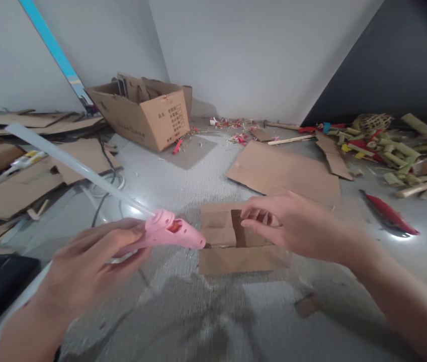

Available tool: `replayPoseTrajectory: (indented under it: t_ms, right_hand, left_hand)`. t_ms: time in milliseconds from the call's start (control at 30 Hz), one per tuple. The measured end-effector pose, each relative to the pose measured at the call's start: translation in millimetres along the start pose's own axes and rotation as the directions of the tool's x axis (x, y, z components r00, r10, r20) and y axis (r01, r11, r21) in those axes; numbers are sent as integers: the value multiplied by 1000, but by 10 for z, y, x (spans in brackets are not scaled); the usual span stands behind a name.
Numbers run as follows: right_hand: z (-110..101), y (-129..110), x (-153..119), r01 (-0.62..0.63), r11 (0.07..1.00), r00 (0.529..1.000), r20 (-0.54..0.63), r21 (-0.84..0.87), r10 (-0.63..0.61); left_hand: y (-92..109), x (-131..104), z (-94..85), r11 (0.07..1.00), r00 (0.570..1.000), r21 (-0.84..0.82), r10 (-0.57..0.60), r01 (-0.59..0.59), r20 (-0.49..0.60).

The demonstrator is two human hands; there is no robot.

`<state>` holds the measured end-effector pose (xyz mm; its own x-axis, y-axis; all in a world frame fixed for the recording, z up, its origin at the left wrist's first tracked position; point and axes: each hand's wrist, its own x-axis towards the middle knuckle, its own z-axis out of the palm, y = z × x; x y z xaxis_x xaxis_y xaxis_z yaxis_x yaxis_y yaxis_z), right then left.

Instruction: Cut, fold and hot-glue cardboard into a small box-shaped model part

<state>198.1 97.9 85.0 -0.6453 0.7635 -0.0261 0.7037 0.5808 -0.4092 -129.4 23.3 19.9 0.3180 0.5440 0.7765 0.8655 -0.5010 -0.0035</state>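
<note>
My left hand [85,264] grips a pink glue gun [168,234] with a long clear glue stick [73,166] sticking out of its back toward the upper left. Its nozzle touches the left edge of a small cardboard piece [236,246] lying on the grey floor. My right hand [288,223] holds an upright cardboard flap [238,226] on that piece, fingers pinched on its top edge.
An open cardboard box [141,113] stands at the back. Flat cardboard sheets [284,171] lie behind the piece and along the left [17,176]. Bamboo pieces [398,151] and scraps pile up at right, with a red tool [390,213] nearby. Cables [103,196] run at left.
</note>
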Motion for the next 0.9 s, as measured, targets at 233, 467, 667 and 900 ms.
replayPoseTrajectory:
  t_ms: [233, 467, 667, 900]
  right_hand:
    - [-9, -9, -6, -17, 1000, 1000, 15, -6, 17]
    - [1, 16, -3, -14, 1000, 1000, 19, -20, 14]
    - [11, 8, -3, 6, 1000, 999, 49, 1, -6]
    - [93, -40, -3, -2, 999, 994, 112, 48, -4]
  left_hand:
    - [-5, -3, -2, 1000, 1000, -21, 14, -14, 4]
    - [-46, -35, -6, 1000, 1000, -17, 17, -17, 0]
    - [-11, -23, -41, 999, 999, 26, 36, -36, 10]
    - [36, -7, -57, 998, 1000, 56, 7, -8, 14]
